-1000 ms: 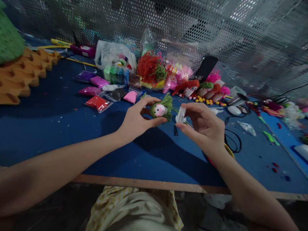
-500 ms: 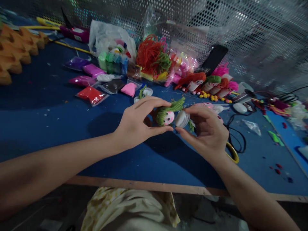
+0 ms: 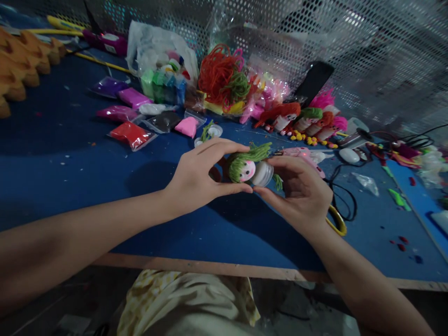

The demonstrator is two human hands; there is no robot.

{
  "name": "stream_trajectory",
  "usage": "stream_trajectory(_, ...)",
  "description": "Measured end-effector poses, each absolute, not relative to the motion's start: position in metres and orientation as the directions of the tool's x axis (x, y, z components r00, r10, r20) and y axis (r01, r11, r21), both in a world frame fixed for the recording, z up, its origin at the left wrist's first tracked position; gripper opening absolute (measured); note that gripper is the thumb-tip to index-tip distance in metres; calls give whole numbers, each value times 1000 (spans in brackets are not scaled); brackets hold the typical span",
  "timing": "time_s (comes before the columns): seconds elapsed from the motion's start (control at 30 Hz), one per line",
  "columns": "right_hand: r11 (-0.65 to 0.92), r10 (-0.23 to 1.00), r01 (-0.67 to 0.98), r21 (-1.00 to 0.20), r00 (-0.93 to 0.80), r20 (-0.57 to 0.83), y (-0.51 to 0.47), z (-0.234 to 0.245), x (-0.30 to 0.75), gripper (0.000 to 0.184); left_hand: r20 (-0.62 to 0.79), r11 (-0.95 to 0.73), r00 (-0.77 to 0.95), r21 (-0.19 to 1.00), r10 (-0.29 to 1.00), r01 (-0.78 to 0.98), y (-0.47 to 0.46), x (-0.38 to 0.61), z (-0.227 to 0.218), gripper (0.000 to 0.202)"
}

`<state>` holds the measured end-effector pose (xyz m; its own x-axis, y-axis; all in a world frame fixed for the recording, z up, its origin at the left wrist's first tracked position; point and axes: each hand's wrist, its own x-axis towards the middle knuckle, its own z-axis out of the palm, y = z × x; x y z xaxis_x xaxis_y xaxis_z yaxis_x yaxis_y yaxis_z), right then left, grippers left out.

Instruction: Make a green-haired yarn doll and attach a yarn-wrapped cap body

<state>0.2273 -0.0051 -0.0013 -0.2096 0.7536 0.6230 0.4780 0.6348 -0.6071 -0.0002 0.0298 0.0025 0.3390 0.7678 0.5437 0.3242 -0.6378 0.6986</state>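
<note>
Between the fingers and thumb of my left hand (image 3: 196, 179) is a doll head (image 3: 247, 171) with green yarn hair and a small painted face. My right hand (image 3: 301, 191) pinches a small clear round container (image 3: 263, 174) with a pale rounded top. The container's pale end meets the side of the doll head, just above the blue table (image 3: 224, 228). A tuft of green yarn (image 3: 278, 182) pokes out by my right fingers. Behind that hand lies a pink glue gun (image 3: 304, 156), partly covered by it.
Finished-looking yarn-haired dolls (image 3: 282, 116) stand in a row at the back right, near a dark phone (image 3: 315, 81). Orange and green yarn (image 3: 220, 74) lies heaped at the back. Clay packets (image 3: 131, 134) are at left. A yellow scissor handle (image 3: 336, 220) and black cable (image 3: 350, 205) lie right.
The doll head and the container have come together; the gap between them has closed. The head has turned slightly, and both hands keep their grip.
</note>
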Motion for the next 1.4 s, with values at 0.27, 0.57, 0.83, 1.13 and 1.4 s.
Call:
stream_trajectory(0.27, 660, 745, 324, -678, -166, 646, -7, 7, 224, 34, 475, -536, 283, 820, 833, 201, 35, 1, -2, 66)
stream_trajectory(0.57, 738, 674, 248, -628, -227, 703, -12, 4, 221, 42, 455, -484, 216, 869, 864, 106, 40, 4, -12, 74)
stream_trajectory(0.83, 742, 671, 221, -634, -214, 710, -17, 6, 215, 39, 476, -507, 209, 852, 854, 128, 40, 5, -14, 76)
stream_trajectory(1.13, 812, 583, 237, -534, -265, 768, -19, 4, 217, 56, 517, -544, 202, 831, 832, 113, 40, 6, -14, 73)
stream_trajectory(1.4, 789, 612, 274, -550, -263, 746, -20, 6, 217, 49, 496, -525, 199, 840, 845, 137, 39, 6, -14, 76)
